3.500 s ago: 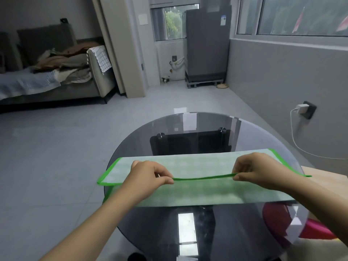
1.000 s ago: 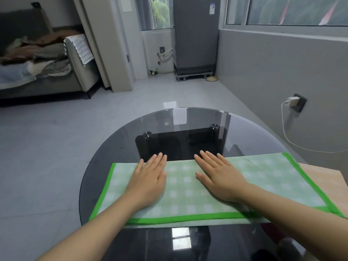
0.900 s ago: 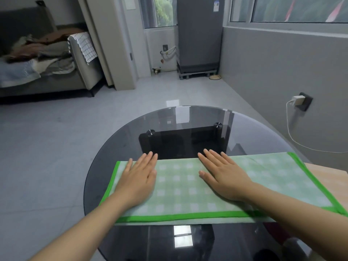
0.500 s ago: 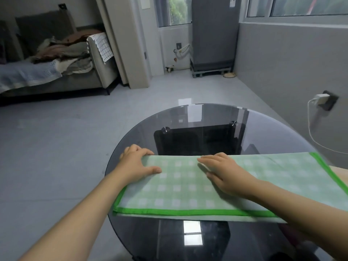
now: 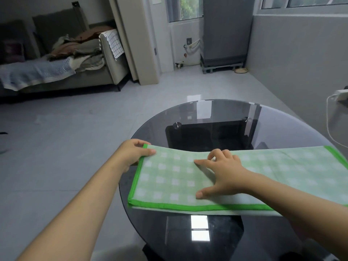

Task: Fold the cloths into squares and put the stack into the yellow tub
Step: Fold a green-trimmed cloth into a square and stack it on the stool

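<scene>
Green-edged check cloth point(image 5: 188, 178), folded to a long band across the near part of the round glass bench point(image 5: 216, 117), pinched at its far left corner by the left hand point(image 5: 134, 153), fingers curled round the edge; pressed mid-band by the right hand point(image 5: 220, 176), fingers bent and spread, grasping nothing. Likely trouble: layers sliding on slick glass, near edges already uneven, or the right end slipping off. No yellow tub in view.

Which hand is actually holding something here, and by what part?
The left hand pinches the green checked cloth at its far left corner. The right hand only presses on its middle.
</scene>
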`<state>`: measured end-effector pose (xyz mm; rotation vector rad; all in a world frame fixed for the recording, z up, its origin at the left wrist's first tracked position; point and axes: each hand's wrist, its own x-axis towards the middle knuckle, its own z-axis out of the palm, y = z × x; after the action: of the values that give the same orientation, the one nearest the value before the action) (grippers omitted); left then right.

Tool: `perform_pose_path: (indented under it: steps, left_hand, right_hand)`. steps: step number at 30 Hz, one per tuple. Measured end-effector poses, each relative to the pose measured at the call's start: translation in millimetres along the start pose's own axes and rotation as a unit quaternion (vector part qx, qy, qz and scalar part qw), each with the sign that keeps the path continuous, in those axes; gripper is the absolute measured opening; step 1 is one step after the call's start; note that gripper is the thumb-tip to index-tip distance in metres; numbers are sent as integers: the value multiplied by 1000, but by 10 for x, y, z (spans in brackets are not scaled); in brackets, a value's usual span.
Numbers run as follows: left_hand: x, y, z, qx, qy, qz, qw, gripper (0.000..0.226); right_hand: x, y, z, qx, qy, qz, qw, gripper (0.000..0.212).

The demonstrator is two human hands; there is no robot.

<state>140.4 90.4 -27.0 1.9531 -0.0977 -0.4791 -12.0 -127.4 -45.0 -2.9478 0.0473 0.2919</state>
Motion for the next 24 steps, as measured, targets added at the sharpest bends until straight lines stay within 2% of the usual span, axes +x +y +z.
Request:
perform_pose_path:
  steps: [5, 9, 11, 13, 16, 18, 20, 24]
  left_hand:
    - [-90, 282, 14, -121, -59, -6, 991, 8]
    - [-137, 514, 165, -192, -70, -3, 979, 20]
    - [-172, 619, 288, -222, -72, 7, 972, 26]
    - [-207, 729, 437, -246, -59, 22, 967, 19]
    - [-279, 881, 700, -269, -69, 42, 960, 16]
    - [-299, 930, 887, -267, -73, 52, 960, 16]
    - [-322, 952, 1076, -260, -74, 59, 961, 17]
    - [-392, 945, 1427, -245, -80, 73, 963, 19]
  right_hand:
    - [-30, 14, -28, 6, -34, -2, 999, 108]
    - [-81, 49, -21, 33, -38, -9, 999, 107]
    - [-115, 109, -55, 66, -48, -23, 996, 101]
    - [-160, 185, -107, 147, -37, -24, 988, 86]
    - [-271, 301, -220, 339, 16, 24, 940, 51]
    - [-348, 380, -301, 424, 43, 51, 903, 35]
    - [-424, 468, -368, 490, 62, 67, 867, 37]
    - [-589, 581, -479, 568, 86, 77, 815, 60]
